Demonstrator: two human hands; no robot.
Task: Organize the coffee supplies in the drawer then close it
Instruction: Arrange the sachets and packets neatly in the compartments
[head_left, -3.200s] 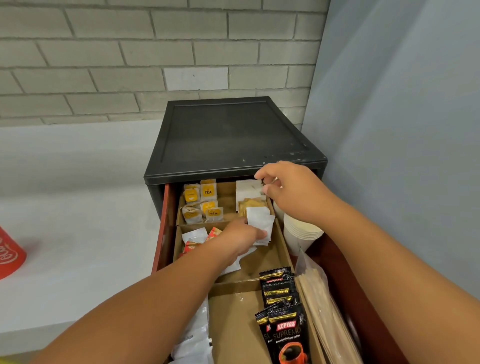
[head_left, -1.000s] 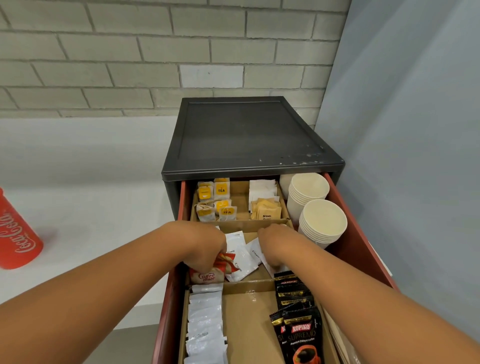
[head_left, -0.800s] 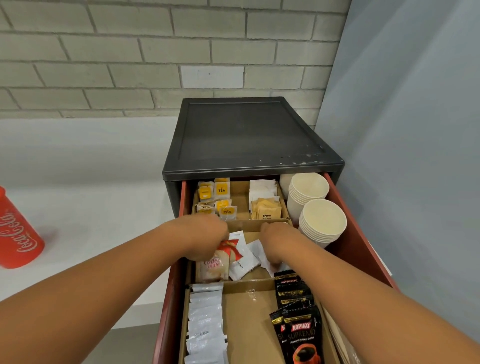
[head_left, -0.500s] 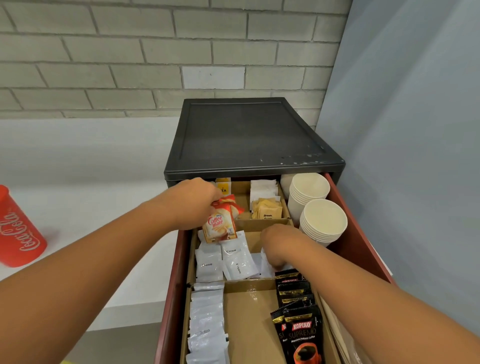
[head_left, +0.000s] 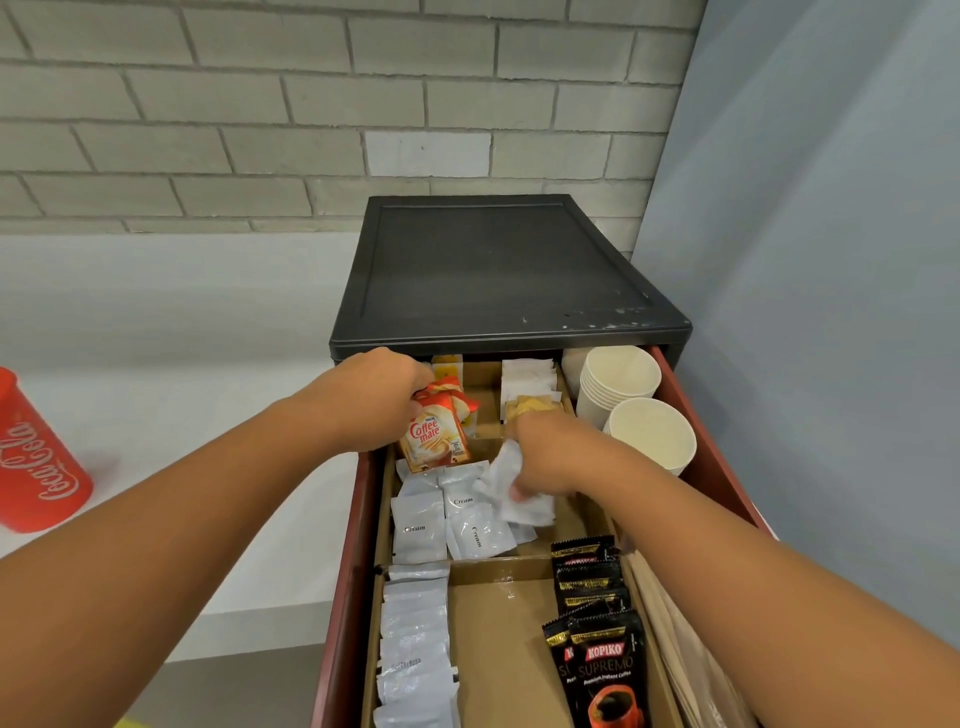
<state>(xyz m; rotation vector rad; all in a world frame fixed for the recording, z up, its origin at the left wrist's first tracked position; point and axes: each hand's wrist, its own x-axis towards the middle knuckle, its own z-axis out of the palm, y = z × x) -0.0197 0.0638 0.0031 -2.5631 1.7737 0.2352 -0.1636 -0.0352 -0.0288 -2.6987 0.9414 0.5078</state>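
Observation:
The red drawer (head_left: 727, 488) stands pulled out of a black cabinet (head_left: 498, 270), with cardboard dividers inside. My left hand (head_left: 371, 400) holds a bunch of orange Coffee mate sachets (head_left: 436, 439) above the back-left compartment. My right hand (head_left: 545, 454) is closed on several white sachets (head_left: 522, 491) over the middle compartment. White Cream sachets (head_left: 447, 525) lie loose in that compartment. A row of white sachets (head_left: 415, 649) fills the front left, and black Kopiko sachets (head_left: 597, 639) the front right.
Two stacks of paper cups (head_left: 639, 415) stand along the drawer's right side. White and brown sugar sachets (head_left: 530, 389) sit in the back-right compartment. A red Coca-Cola cup (head_left: 31, 457) stands on the white counter at left. A grey wall runs along the right.
My left hand has lifted the Coffee mate sachets out of the middle compartment and carried them toward the back. My right hand has gathered white sachets in the middle compartment.

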